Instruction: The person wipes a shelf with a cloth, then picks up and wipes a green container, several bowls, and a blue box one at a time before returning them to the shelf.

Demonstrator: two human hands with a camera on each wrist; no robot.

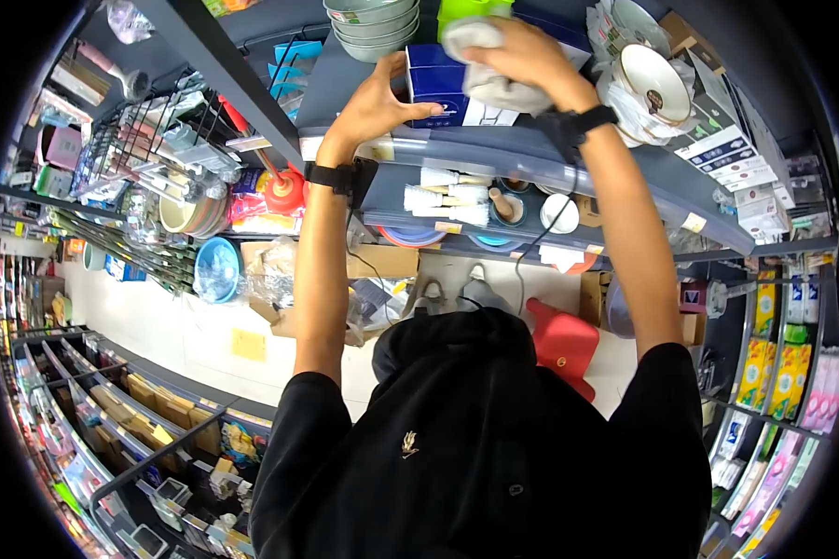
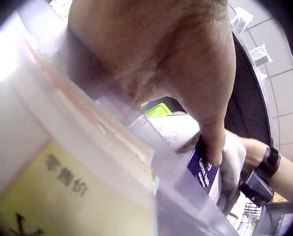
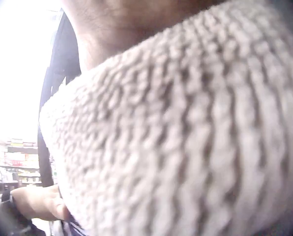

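On the upper shelf stands a dark blue and white box (image 1: 436,84), with "Green Apple" lettering showing in the left wrist view. My left hand (image 1: 371,107) rests at its left side, thumb stretched across the front face and the other fingers along the side. My right hand (image 1: 531,61) holds a pale ribbed cloth (image 1: 505,95), bunched partly around the fingers and lying against the box's right part. The cloth (image 3: 176,137) fills most of the right wrist view and hides the fingertips. Close beside the left thumb, the cloth (image 2: 233,160) appears again.
Stacked grey-green bowls (image 1: 373,33) stand left of the box, and a bright green container (image 1: 466,11) sits behind it. White bowls in plastic (image 1: 655,84) are to the right. White-bristled brushes (image 1: 446,197) lie on the shelf below. A red stool (image 1: 561,349) stands on the floor.
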